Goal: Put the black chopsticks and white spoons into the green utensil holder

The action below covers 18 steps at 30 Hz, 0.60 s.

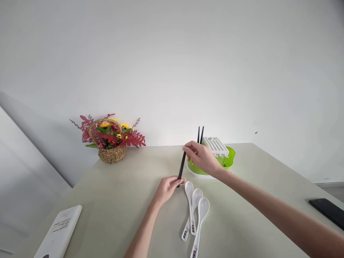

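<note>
Slim black chopsticks [182, 166], centre frame: pinched at top by right hand [202, 157], at bottom by left hand [168, 188]; glossy white spoons [195, 211] alongside.

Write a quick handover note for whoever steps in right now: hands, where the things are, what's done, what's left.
Left hand: pinches the lower end of the black chopsticks, near the table.
Right hand: grips their upper end.
Green holder with white rack: behind the right hand; two chopsticks already stand in it.
Three white spoons: lying on the table, untouched.
Left: the held chopsticks and the spoons are outside the holder.
</note>
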Each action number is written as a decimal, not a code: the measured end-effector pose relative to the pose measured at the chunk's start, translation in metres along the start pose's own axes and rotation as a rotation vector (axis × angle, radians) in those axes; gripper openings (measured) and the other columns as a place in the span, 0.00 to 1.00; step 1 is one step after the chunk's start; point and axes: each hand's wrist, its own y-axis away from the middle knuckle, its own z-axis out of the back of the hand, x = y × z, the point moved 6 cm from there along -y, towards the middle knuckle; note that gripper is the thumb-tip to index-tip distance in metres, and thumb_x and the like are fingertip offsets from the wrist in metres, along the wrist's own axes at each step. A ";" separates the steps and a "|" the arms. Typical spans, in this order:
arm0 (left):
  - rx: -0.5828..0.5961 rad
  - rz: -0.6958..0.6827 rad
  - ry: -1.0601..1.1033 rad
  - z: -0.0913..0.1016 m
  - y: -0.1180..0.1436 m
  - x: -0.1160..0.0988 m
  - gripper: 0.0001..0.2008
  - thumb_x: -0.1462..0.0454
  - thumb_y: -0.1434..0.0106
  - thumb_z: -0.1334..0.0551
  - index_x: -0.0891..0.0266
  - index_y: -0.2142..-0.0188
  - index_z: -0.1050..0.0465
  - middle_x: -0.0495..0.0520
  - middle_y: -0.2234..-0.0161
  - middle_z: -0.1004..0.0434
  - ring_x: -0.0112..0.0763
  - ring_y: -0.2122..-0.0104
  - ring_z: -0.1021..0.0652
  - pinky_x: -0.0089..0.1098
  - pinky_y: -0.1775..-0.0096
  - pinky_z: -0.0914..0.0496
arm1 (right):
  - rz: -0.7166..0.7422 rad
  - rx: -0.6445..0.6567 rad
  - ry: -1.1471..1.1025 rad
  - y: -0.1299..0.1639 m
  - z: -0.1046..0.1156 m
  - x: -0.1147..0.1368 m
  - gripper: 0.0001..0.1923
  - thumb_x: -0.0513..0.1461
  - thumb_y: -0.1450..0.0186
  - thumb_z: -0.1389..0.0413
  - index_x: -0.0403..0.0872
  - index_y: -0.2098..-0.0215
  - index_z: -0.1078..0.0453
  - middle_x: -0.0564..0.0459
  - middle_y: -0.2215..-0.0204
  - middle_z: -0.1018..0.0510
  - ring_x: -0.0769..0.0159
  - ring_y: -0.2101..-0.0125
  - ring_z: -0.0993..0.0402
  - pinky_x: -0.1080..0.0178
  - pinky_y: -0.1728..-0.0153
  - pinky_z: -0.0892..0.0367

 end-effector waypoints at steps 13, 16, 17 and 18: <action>-0.078 0.023 -0.027 0.005 -0.002 0.006 0.21 0.47 0.33 0.37 0.61 0.59 0.17 0.55 0.64 0.14 0.42 0.60 0.16 0.39 0.51 0.23 | -0.002 -0.188 0.051 -0.015 0.087 0.018 0.20 0.57 0.31 0.45 0.50 0.64 0.27 0.55 0.76 0.20 0.69 0.79 0.27 0.65 0.77 0.31; -0.097 0.023 -0.027 0.005 -0.002 0.005 0.22 0.46 0.34 0.37 0.61 0.60 0.17 0.55 0.65 0.14 0.41 0.62 0.16 0.38 0.53 0.22 | 0.040 -0.358 0.023 -0.024 0.129 0.024 0.20 0.56 0.32 0.43 0.49 0.64 0.27 0.53 0.76 0.22 0.67 0.77 0.25 0.65 0.76 0.29; -0.102 0.024 -0.024 0.005 -0.002 0.005 0.22 0.46 0.34 0.37 0.62 0.60 0.17 0.55 0.65 0.14 0.41 0.63 0.16 0.37 0.54 0.22 | 0.057 -0.413 0.028 -0.025 0.140 0.027 0.20 0.56 0.32 0.43 0.49 0.64 0.27 0.53 0.76 0.22 0.67 0.76 0.24 0.65 0.77 0.28; -0.109 0.028 -0.022 0.005 -0.002 0.005 0.22 0.45 0.34 0.38 0.62 0.60 0.17 0.55 0.66 0.14 0.40 0.64 0.16 0.37 0.55 0.22 | 0.071 -0.465 0.046 -0.026 0.149 0.029 0.19 0.55 0.32 0.43 0.49 0.64 0.27 0.53 0.75 0.22 0.66 0.75 0.24 0.64 0.77 0.29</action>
